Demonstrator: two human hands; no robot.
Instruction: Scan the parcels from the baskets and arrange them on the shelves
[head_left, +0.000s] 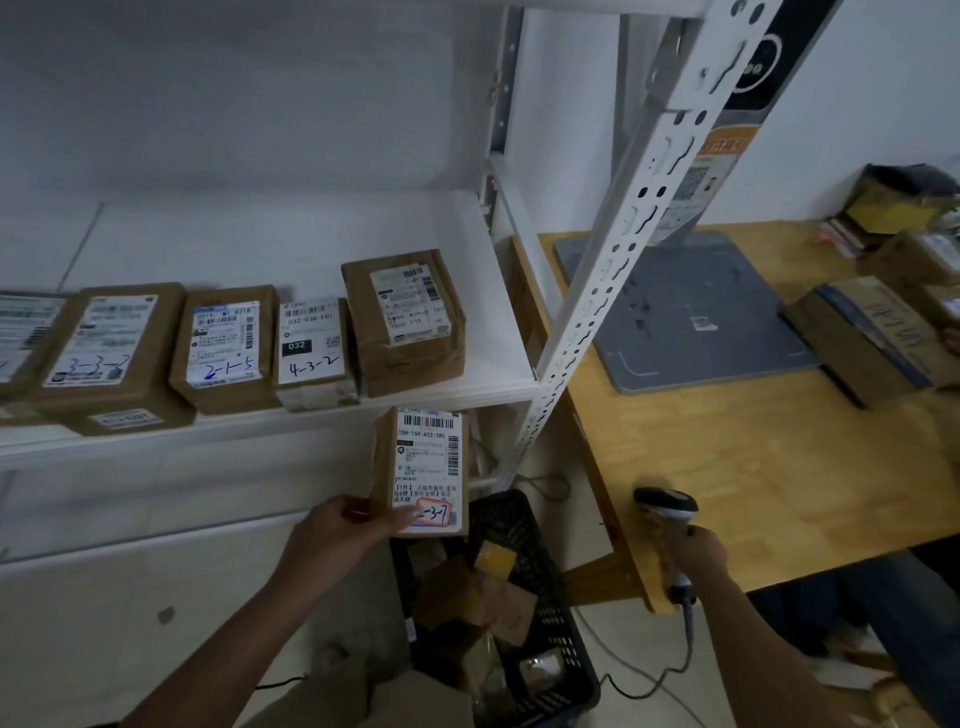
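The person stands at the white shelf (311, 244), and the left hand (337, 532) grips a small brown parcel (382, 457) by its lower end. The thumb lies across the bottom of the white label and the fingers are curled behind. The parcel is held upright in the air, just below the shelf's front edge and above the black basket (550, 623) on the floor. Its barcode is at the top, and a handwritten code sits in a red box near the thumb.

The right hand (701, 553) is wrapped round the handle of a barcode scanner (667, 506), whose cable (688, 644) hangs toward the floor. The scanner is over the near edge of the wooden tabletop (727, 467), well apart from the held parcel.

More brown packages lie loose in the basket. Labelled boxes stand side by side on the shelf, among them ones inked 3-3-2 (111, 343), 2-1-5 (223, 345) and 4-3-2 (311, 343), with a taped box (405, 317) at the right end. A grey base plate (685, 322) lies on the tabletop behind the shelf post (623, 249), with cartons (872, 338) beside it to the right.
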